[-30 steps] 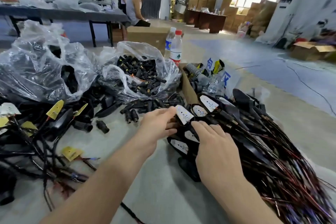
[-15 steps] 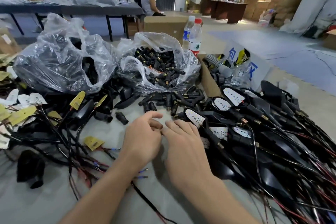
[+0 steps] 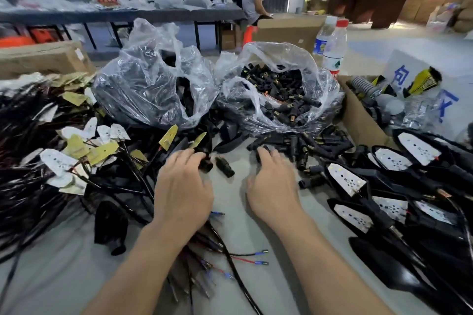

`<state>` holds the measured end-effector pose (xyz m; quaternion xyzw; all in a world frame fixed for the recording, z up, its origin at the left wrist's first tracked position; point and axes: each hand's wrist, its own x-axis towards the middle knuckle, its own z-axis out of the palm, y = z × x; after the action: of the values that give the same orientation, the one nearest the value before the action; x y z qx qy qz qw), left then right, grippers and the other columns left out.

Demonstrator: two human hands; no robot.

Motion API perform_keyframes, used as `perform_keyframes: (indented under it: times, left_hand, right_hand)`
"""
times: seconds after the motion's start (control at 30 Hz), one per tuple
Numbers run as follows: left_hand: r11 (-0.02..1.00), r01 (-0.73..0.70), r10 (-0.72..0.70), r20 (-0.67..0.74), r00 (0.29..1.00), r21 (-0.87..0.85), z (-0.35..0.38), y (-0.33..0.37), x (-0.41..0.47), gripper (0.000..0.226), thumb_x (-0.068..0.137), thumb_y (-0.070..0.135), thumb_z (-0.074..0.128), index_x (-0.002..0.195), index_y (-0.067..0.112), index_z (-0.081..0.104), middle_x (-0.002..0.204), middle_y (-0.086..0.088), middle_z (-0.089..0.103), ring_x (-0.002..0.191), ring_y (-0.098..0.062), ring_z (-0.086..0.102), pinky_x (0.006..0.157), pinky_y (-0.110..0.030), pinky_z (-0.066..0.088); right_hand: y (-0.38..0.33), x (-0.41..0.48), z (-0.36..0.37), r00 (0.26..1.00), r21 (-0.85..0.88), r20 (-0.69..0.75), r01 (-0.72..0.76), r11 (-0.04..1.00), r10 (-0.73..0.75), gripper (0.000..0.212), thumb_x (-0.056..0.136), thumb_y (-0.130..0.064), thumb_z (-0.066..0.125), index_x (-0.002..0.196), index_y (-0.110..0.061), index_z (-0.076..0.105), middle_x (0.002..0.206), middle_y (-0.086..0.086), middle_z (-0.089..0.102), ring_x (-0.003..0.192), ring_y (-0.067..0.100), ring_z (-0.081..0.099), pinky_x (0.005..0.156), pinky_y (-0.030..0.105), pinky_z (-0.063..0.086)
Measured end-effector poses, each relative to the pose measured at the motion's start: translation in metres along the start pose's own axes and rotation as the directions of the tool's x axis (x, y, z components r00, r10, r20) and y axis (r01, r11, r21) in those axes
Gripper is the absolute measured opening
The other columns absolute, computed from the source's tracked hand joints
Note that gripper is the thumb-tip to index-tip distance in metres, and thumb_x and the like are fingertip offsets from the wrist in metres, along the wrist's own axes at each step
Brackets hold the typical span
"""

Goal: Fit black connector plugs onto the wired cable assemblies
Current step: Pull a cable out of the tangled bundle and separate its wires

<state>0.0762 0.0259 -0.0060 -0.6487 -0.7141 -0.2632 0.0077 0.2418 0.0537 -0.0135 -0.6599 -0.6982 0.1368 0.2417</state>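
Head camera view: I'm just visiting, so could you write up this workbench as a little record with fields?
left hand: left hand with fingers curled on a black plug
right hand: right hand spread, fingertips reaching the loose plugs
plug supply: clear bag full of black plugs, more spilled in front of it
cables: wired assemblies heaped at right, another heap at left
wire ends: blue-tipped, lying bare near the left forearm

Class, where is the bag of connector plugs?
Head view, centre right: the bag of plugs sits beyond the right hand, between another bag and a cardboard box.
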Motion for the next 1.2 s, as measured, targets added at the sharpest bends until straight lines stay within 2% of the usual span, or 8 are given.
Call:
perform_keyframes:
  times: [0.2,0.33,0.47,0.67,0.73,0.83,0.97,1.2]
  left_hand:
    - [0.991,-0.027,0.032,0.030,0.999,-0.134,0.008,-0.009,0.002,0.043,0.084,0.010,0.066,0.122,0.030,0.064,0.131,0.013,0.053,0.121,-0.010,0.047,0.099,-0.024,0.038]
    - [0.946,0.049,-0.055,-0.009,0.998,-0.322,0.005,-0.009,0.001,0.055,0.082,0.003,0.064,0.128,0.034,0.064,0.112,0.018,0.064,0.103,-0.002,0.058,0.094,-0.023,0.047]
    - [0.994,0.040,-0.065,-0.245,0.967,-0.106,0.000,-0.006,0.000,0.050,0.079,0.004,0.070,0.126,0.023,0.067,0.102,0.008,0.068,0.095,-0.018,0.058,0.084,-0.031,0.047]
    - [0.987,0.094,-0.088,-0.046,0.995,0.133,0.003,-0.011,0.000,0.032,0.092,0.021,0.059,0.123,0.027,0.065,0.114,0.007,0.061,0.102,-0.019,0.058,0.087,-0.033,0.037]
    - [0.983,0.131,-0.127,-0.036,0.991,0.130,0.002,-0.010,0.001,0.024,0.093,0.023,0.060,0.115,0.027,0.070,0.107,0.008,0.061,0.102,-0.018,0.055,0.087,-0.031,0.036]
    - [0.978,0.154,-0.146,-0.068,0.987,0.143,0.001,-0.010,0.003,0.047,0.092,0.025,0.063,0.138,0.024,0.055,0.112,0.004,0.058,0.105,-0.021,0.054,0.087,-0.032,0.041]
    - [0.966,0.065,-0.064,-0.013,0.998,0.252,0.002,-0.015,0.005,0.030,0.097,0.032,0.053,0.125,0.029,0.062,0.117,0.005,0.054,0.105,-0.019,0.050,0.085,-0.030,0.041]
    - [0.957,0.120,-0.105,-0.072,0.992,0.263,-0.008,-0.018,0.013,0.019,0.088,0.019,0.064,0.099,0.031,0.075,0.089,0.006,0.069,0.085,-0.018,0.064,0.074,-0.030,0.026]
  right_hand:
    - [0.005,0.011,0.002,0.992,0.094,-0.068,0.108,0.990,-0.102,0.027,0.086,-0.007,0.063,0.108,-0.024,0.064,0.118,-0.004,0.055,0.104,0.022,0.054,0.082,0.029,0.039]
    - [0.010,0.005,0.000,0.987,0.124,-0.082,0.148,0.981,-0.139,0.038,0.083,0.002,0.057,0.102,-0.030,0.066,0.105,-0.007,0.062,0.101,0.020,0.057,0.083,0.032,0.044]
    - [0.009,0.002,-0.003,0.992,0.160,-0.096,0.096,0.982,-0.081,0.031,0.091,-0.012,0.054,0.103,-0.040,0.060,0.100,-0.009,0.066,0.096,0.021,0.059,0.084,0.039,0.050]
    - [0.006,-0.002,-0.003,0.986,-0.074,-0.012,0.164,0.984,-0.166,0.015,0.090,-0.026,0.062,0.104,-0.028,0.066,0.109,-0.012,0.059,0.106,0.020,0.049,0.093,0.036,0.042]
    - [0.005,-0.003,-0.003,0.987,-0.060,-0.071,0.140,0.988,-0.144,0.016,0.089,-0.019,0.063,0.103,-0.026,0.068,0.116,-0.009,0.060,0.114,0.021,0.050,0.098,0.036,0.040]
    - [0.001,-0.003,-0.005,0.956,0.059,-0.249,0.174,0.983,-0.154,0.024,0.088,-0.009,0.065,0.106,-0.022,0.072,0.119,-0.010,0.065,0.121,0.019,0.052,0.105,0.032,0.041]
    - [-0.012,-0.012,-0.007,0.964,0.217,-0.204,0.214,0.952,-0.170,0.027,0.090,-0.011,0.060,0.098,-0.033,0.073,0.082,-0.023,0.061,0.082,0.002,0.056,0.073,0.012,0.044]
    - [-0.024,-0.021,0.002,0.969,0.321,0.039,0.221,0.921,-0.245,0.029,0.085,-0.011,0.056,0.086,-0.034,0.074,0.072,-0.022,0.068,0.069,-0.004,0.061,0.061,0.006,0.042]
